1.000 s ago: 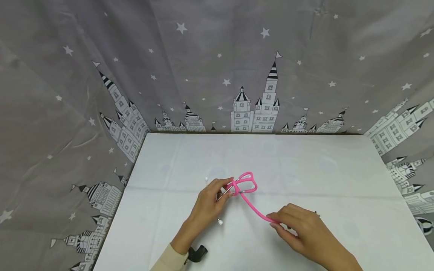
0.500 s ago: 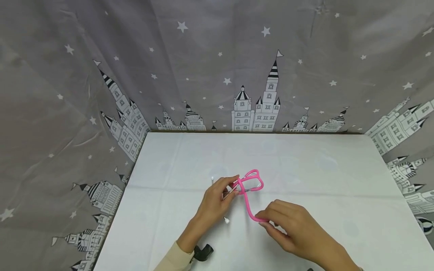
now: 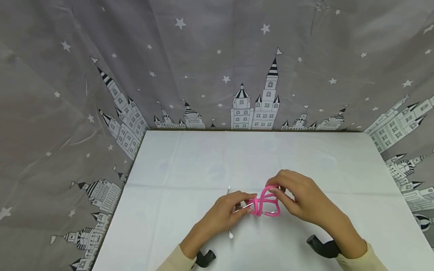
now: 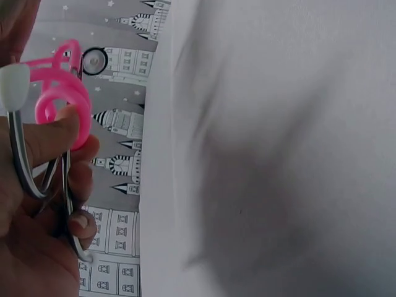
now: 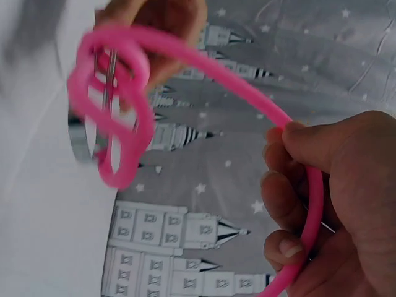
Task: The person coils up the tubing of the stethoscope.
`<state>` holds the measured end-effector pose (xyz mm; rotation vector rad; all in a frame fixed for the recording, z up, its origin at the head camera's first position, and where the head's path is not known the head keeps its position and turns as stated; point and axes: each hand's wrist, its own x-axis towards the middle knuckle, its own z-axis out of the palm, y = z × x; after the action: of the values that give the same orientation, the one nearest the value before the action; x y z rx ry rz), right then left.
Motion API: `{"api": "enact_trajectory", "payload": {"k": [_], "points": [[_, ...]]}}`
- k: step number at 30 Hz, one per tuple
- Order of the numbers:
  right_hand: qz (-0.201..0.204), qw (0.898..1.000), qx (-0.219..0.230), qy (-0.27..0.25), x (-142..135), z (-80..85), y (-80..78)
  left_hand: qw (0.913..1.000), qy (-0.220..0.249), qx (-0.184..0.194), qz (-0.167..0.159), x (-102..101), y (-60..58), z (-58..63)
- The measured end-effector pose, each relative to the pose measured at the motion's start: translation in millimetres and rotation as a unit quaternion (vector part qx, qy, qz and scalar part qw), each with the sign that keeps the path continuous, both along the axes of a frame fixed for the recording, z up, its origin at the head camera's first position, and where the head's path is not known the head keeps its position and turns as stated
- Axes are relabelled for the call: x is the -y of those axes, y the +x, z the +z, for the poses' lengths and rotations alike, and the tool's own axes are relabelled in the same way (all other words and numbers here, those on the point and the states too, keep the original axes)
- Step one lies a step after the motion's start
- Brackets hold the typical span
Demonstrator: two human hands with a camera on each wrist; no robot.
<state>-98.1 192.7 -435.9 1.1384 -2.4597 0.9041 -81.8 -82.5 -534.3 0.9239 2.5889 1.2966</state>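
A stethoscope with pink tubing [image 5: 229, 80] is held in the air above the white table. Its tubing is looped and wound round itself in a bundle. My left hand [image 3: 223, 211] grips the bundle at its left end, thumb on the pink coil in the left wrist view. Metal ear tubes [image 4: 17, 154] run back through that hand, with white ear tips [image 4: 13, 86] sticking out. A round chest piece [image 4: 94, 60] shows beyond the loops. My right hand [image 3: 303, 195], at the right of the bundle, pinches the tubing, which runs through its curled fingers in the right wrist view.
The white table [image 3: 176, 162] spreads under both hands. Behind it and at its sides hangs a grey curtain [image 3: 203, 37] printed with castles and stars. Black wrist mounts [image 3: 322, 246] sit at both wrists.
My right hand has brought the tubing from the lower right, first left, then up to the bundle's upper right. My left hand has shifted right and slightly down with the stethoscope.
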Motion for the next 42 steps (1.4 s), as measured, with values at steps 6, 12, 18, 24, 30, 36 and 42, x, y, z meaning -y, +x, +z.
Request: {"api": "enact_trajectory", "payload": {"k": [6,12,18,24,30,36,42], "points": [[-0.015,0.999,0.048,-0.003,-6.1,-12.3,-14.6,0.9978,0.014,-0.012,-0.063,-2.1,4.0,2.8],[-0.017,0.996,0.090,-0.015,-11.1,-31.8,-21.0,0.9957,0.016,-0.021,-0.089,-2.0,6.8,5.4],[-0.017,0.990,0.140,-0.028,-13.1,-51.4,-24.3,0.9944,0.042,-0.039,-0.089,-2.7,10.0,8.9],[-0.011,0.981,0.192,-0.038,-12.4,-62.6,-24.4,0.9910,0.073,-0.091,-0.066,-1.9,11.8,10.5],[-0.007,0.974,0.224,-0.040,-11.8,-66.8,-24.1,0.9896,0.081,-0.107,-0.051,-2.6,12.3,12.9],[0.002,0.972,0.230,-0.046,-11.3,-71.2,-24.4,0.9890,0.069,-0.112,-0.067,-3.7,13.2,13.8],[-0.011,0.973,0.225,-0.047,-12.7,-71.9,-25.8,0.9905,0.066,-0.103,-0.062,-2.6,15.0,13.3]]}}
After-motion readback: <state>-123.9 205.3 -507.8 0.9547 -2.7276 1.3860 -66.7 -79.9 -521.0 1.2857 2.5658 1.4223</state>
